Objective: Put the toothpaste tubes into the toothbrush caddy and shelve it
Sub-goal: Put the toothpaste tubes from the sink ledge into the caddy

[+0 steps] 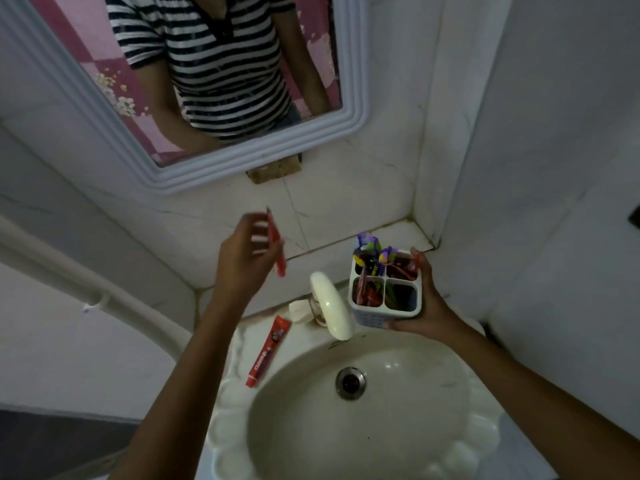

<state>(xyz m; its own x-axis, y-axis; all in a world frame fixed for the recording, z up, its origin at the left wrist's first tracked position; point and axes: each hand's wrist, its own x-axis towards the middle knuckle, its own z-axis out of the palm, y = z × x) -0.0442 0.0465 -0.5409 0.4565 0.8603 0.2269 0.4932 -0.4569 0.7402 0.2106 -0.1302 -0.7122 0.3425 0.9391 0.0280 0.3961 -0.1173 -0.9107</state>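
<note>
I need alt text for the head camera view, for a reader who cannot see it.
Over a white sink, the person's left hand holds up a red toothpaste tube while the right hand holds a white four-compartment toothbrush caddy. A second red tube lies on the sink rim, left of the tap.

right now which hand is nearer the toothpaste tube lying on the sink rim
Left. The left hand, holding another red tube, is up above the lying tube; the right hand holds the caddy across the tap.
</note>
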